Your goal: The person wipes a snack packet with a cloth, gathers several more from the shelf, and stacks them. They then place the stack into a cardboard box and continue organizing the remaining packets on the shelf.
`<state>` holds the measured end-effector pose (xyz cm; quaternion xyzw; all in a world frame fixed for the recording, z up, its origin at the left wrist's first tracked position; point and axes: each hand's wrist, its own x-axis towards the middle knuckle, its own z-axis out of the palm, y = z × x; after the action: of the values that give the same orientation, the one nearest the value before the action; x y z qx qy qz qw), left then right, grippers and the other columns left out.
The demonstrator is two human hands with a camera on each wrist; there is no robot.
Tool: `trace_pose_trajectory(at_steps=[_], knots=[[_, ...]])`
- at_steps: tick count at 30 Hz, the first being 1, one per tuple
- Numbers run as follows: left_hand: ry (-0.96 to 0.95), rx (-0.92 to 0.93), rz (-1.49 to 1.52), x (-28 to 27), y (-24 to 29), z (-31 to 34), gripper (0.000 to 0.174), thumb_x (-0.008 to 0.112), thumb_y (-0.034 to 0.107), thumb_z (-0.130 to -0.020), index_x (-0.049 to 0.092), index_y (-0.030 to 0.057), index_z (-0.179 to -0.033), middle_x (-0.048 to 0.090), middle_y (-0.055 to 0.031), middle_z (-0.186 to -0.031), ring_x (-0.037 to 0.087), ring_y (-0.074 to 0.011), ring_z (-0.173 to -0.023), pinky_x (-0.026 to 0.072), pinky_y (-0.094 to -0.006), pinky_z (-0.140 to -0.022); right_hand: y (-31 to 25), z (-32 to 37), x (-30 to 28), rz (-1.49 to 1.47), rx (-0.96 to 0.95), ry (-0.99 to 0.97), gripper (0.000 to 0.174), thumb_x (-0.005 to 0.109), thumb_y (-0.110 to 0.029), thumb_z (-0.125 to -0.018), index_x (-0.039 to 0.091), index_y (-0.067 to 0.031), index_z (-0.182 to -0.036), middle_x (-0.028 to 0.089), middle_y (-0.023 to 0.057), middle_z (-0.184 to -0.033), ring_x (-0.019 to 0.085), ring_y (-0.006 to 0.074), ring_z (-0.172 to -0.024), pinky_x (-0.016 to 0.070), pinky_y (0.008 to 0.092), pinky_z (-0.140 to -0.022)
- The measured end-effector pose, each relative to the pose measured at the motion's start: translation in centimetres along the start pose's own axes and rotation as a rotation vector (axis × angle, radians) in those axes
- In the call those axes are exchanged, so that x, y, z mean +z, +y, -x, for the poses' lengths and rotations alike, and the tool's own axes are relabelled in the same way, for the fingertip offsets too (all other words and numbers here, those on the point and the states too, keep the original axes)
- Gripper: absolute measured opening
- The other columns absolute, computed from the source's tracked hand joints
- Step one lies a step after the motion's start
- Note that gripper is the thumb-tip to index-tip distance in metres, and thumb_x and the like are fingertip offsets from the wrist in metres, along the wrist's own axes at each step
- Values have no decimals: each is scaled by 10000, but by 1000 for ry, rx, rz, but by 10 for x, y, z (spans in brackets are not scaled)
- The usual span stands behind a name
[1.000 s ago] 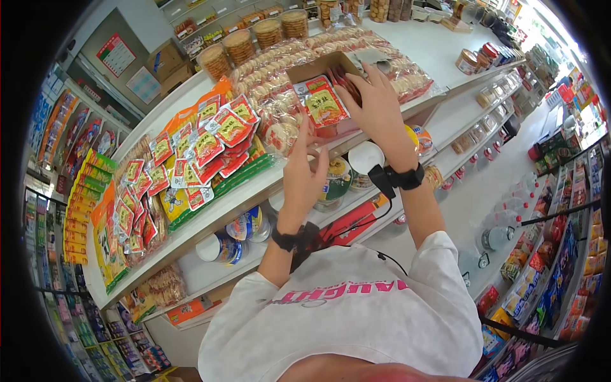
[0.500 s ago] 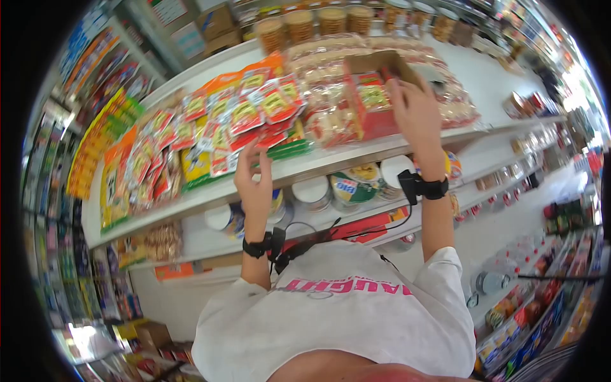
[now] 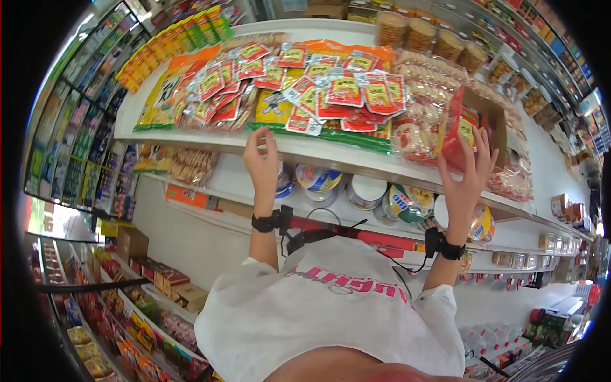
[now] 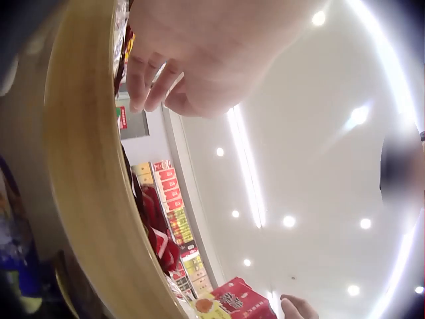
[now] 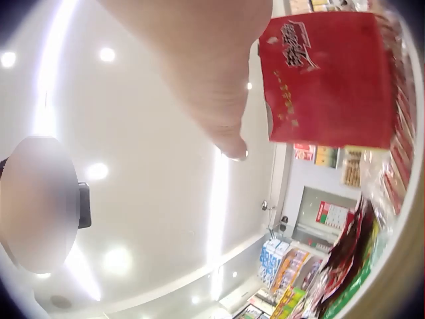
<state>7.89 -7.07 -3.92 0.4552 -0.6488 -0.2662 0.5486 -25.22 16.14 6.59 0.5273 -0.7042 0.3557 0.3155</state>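
Note:
A red open-topped cardboard box (image 3: 453, 137) stands on the counter with a red-and-yellow snack packet (image 3: 468, 124) inside. My right hand (image 3: 463, 181) is at the box's near side, fingers spread and reaching over its edge. In the right wrist view the thumb (image 5: 229, 136) extends beside the box's red face (image 5: 325, 80). My left hand (image 3: 261, 167) is at the counter's front edge, loosely bent and holding nothing. Just beyond it lie loose red-and-silver snack packets, one pile (image 3: 347, 92) to the right and another (image 3: 223, 86) to the left.
Large yellow-and-green bags (image 3: 272, 109) lie under the packets. Bagged round biscuits (image 3: 420, 76) surround the box, and tubs of biscuits (image 3: 420, 35) line the back. Below the counter edge (image 3: 305, 146), a shelf holds instant noodle tubs (image 3: 407, 202).
The head view has turned left. My left hand has moved from beside the box to the front edge by the packets. My right hand has drawn back from inside the box, its fingers spreading.

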Motion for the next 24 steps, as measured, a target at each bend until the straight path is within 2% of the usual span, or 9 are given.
trace_pose_trajectory(at_steps=[3, 7, 11, 12, 13, 14, 15, 19, 24], knots=[[31, -8, 9, -9, -11, -9, 228, 620, 103, -1037, 664, 4, -1237, 713, -92, -1094, 698, -157, -919, 545, -274, -692, 21, -2, 23, 146, -51, 45, 473, 780, -132, -879, 678, -198, -1336, 641, 24, -1356, 541, 238, -1355, 317, 506, -1232], [33, -41, 54, -10, -3, -12, 211, 641, 117, -1020, 683, 3, -1193, 720, -88, -1042, 682, -163, -868, 532, -302, -672, 20, -24, 24, 178, -68, 56, 372, 760, -129, -907, 693, -130, -1274, 662, 48, -1282, 593, 257, -1254, 349, 490, -1218], [46, -26, 29, -20, -13, -11, 222, 625, 81, -1021, 678, 1, -1220, 719, -85, -1068, 687, -158, -900, 544, -293, -700, -19, -38, 0, -379, 10, 237, 150, 648, -69, -991, 699, -1, -1114, 702, 148, -1167, 665, 294, -1127, 463, 439, -1094], [39, -35, 26, -22, -20, -8, 227, 619, 72, -1021, 676, 1, -1230, 720, -85, -1080, 689, -156, -912, 548, -290, -712, -43, -36, -17, -716, 190, 167, 179, 572, -104, -1047, 695, 23, -1075, 712, 167, -1131, 674, 281, -1087, 490, 415, -1027], [48, 18, 15, -26, -26, -7, 236, 609, 62, -1024, 671, 0, -1243, 721, -91, -1100, 688, -155, -931, 550, -286, -731, -57, -41, -35, -779, 57, 131, 334, 461, -199, -1110, 690, 39, -1059, 708, 184, -1139, 668, 277, -1082, 511, 397, -972], [47, 72, 14, -26, -33, -8, 245, 600, 52, -1027, 666, -1, -1257, 723, -98, -1120, 688, -153, -949, 553, -281, -750, -71, -39, -50, -1064, 61, 59, 497, 360, -326, -1144, 667, 61, -1086, 676, 247, -1159, 666, 345, -1069, 509, 470, -999], [26, 58, 24, -32, -43, -10, 254, 589, 54, -1034, 660, -2, -1271, 724, -106, -1136, 687, -151, -958, 555, -287, -761, -81, -43, -61, -1251, -42, 38, 560, 360, -404, -1143, 673, 54, -1062, 691, 257, -1088, 680, 365, -988, 532, 466, -958], [-50, -43, -27, -30, -13, 8, 283, 566, 100, -1062, 635, 6, -1319, 727, -116, -1163, 687, -153, -973, 556, -295, -763, -114, -51, -79, -1477, -286, 140, 555, 359, -408, -1141, 660, 40, -1014, 690, 240, -1049, 673, 349, -941, 527, 451, -905], [-89, -100, -54, -33, -20, 14, 307, 588, 159, -1067, 623, 20, -1339, 729, -114, -1168, 690, -156, -974, 539, -288, -761, -137, -55, -84, -1499, -341, 258, 554, 357, -414, -1138, 644, 22, -953, 689, 219, -999, 663, 330, -883, 521, 434, -838]])
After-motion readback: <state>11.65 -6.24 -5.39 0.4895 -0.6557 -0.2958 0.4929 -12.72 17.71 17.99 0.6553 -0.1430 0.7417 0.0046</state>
